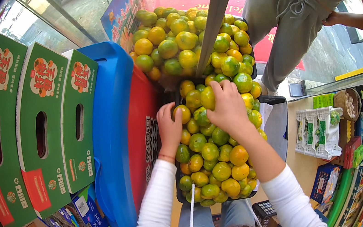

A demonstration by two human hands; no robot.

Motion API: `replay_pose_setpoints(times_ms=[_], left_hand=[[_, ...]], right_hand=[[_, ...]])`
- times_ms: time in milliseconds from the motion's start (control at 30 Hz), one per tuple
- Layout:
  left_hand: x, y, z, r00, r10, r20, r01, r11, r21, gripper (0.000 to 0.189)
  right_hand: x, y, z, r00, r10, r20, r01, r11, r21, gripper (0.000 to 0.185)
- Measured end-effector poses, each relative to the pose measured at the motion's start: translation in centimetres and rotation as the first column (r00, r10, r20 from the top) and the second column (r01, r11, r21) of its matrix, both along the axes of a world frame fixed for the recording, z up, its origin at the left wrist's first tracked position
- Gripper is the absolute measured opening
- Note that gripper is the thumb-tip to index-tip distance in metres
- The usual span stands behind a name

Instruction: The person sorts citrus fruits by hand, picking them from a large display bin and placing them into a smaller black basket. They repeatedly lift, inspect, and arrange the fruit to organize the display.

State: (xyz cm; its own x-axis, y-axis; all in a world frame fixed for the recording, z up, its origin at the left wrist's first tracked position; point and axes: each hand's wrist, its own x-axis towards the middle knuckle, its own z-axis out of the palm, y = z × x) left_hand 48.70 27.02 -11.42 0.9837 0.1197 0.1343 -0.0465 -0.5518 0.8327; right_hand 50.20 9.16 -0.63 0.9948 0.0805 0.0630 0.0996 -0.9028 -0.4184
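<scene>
Green-and-orange mandarins (210, 151) lie heaped in a dark crate before me. My right hand (227, 107) reaches over the heap and grips a yellow-green mandarin (207, 98) between thumb and fingers. At the heap's left edge, my left hand (170, 123) has its thumb and fingers around an orange-yellow mandarin (183, 113); whether it bears any of the weight I cannot tell. Both forearms are in white sleeves. More mandarins (185, 40) are piled beyond, partly seen through a glass pane with a metal edge strip (218, 17).
Green cardboard boxes (43, 133) and a blue-rimmed red container (110, 99) stand at left. A person in grey trousers (288, 18) stands at upper right. White plastic baskets (318, 134) and shelves of packaged goods are on the right.
</scene>
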Motion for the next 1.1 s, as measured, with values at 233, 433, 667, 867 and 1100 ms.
replay_pose_setpoints(times_ms=[233, 433, 667, 867, 1100], left_hand=[[-13.2, 1.6, 1.8, 0.985, 0.123, -0.123, -0.151, 0.953, -0.263, 0.015], [-19.8, 1.7, 3.1, 0.971, 0.115, -0.210, -0.149, 0.976, -0.158, 0.014], [-17.9, 1.4, 0.7, 0.970, 0.050, -0.237, -0.071, 0.994, -0.082, 0.045], [-8.5, 1.0, -1.6, 0.962, 0.088, -0.257, -0.044, 0.984, 0.173, 0.054], [0.9, -2.4, -0.3, 0.926, -0.076, -0.370, 0.169, 0.959, 0.228, 0.049]], right_hand=[[4.5, -1.7, -6.4, 0.999, -0.039, 0.009, 0.040, 0.985, -0.167, 0.062], [-4.5, -6.1, -0.9, 0.960, -0.047, 0.276, -0.027, 0.966, 0.259, 0.038], [-26.8, -16.3, -5.2, 0.792, -0.587, -0.170, 0.591, 0.665, 0.456, 0.020], [-38.5, -16.1, -6.7, 0.667, -0.581, -0.465, 0.744, 0.496, 0.447, 0.016], [-39.2, -18.6, -9.2, 0.633, -0.536, -0.558, 0.770, 0.364, 0.524, 0.016]])
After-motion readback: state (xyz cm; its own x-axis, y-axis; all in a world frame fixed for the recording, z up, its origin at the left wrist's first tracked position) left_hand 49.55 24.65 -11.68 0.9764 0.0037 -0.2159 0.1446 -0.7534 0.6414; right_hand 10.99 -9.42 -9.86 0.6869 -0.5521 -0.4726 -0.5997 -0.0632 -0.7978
